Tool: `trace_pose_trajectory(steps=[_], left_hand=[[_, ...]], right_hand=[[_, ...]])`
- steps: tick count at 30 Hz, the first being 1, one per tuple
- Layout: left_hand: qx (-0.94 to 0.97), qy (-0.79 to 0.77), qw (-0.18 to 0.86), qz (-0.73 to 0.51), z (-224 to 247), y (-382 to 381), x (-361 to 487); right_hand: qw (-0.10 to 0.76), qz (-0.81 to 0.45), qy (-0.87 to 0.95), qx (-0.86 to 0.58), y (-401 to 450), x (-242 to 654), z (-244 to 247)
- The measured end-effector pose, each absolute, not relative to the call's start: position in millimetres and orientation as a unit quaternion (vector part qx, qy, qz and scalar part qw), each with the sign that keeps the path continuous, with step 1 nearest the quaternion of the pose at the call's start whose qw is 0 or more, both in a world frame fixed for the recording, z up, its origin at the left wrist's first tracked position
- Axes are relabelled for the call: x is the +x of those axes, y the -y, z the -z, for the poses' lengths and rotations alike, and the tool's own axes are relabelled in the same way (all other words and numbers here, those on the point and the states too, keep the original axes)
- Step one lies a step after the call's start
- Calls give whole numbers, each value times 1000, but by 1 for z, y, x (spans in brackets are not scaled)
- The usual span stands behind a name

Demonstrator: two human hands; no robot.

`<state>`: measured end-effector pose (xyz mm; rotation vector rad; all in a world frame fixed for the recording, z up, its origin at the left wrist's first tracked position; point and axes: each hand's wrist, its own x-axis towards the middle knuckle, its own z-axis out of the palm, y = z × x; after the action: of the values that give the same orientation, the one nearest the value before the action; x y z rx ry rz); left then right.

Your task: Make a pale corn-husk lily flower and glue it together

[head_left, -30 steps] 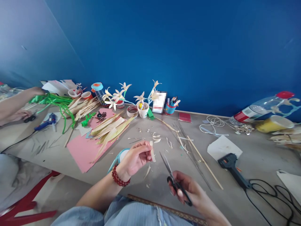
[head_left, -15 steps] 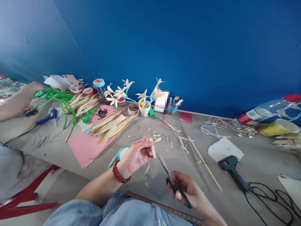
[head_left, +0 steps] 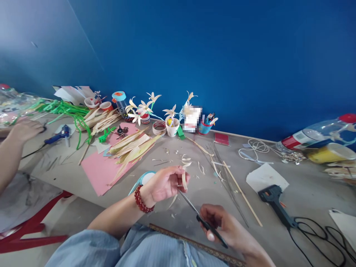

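Between its thumb and fingers, my left hand (head_left: 167, 183) pinches a short pale husk strip (head_left: 184, 178), which stands upright and curves slightly. My right hand (head_left: 219, 224) is wrapped round the black handles of the scissors (head_left: 198, 217). The scissor blades look closed and point up and left, their tips near the fingers of my left hand, just below the strip. Small husk scraps (head_left: 186, 161) lie on the grey table (head_left: 194, 200) beyond my left hand. A roll of light blue tape (head_left: 140, 181) is partly hidden behind my left wrist.
Dry husks (head_left: 133, 148) lie on pink paper (head_left: 97, 174) at left. Husk flowers (head_left: 144, 107) stand along the wall. Thin wires (head_left: 228, 181) and a stick lie right of centre, a glue gun (head_left: 274, 202) farther right. Another person's hand (head_left: 26, 129) is at far left.
The scissors have closed and moved left to my left hand. The strip has turned a little. At far left, the other person's hand has moved down and toward the table's front.
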<state>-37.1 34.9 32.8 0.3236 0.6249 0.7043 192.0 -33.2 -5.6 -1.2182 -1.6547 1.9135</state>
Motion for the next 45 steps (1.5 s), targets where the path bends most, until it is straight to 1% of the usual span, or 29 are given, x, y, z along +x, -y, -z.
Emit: trace_pose_trajectory(steps=[8, 17, 30, 45], left_hand=[[109, -297, 887, -336, -37, -34, -36], [100, -259, 898, -341, -35, -25, -29], [83, -264, 902, -332, -38, -23, -27], [53, -216, 902, -371, -35, -17, -26]], right_hand=[[151, -669, 592, -423, 29, 198, 3], [199, -714, 554, -378, 24, 197, 4], [211, -730, 538, -364, 20, 190, 1], [229, -729, 536, -360, 21, 189, 5]])
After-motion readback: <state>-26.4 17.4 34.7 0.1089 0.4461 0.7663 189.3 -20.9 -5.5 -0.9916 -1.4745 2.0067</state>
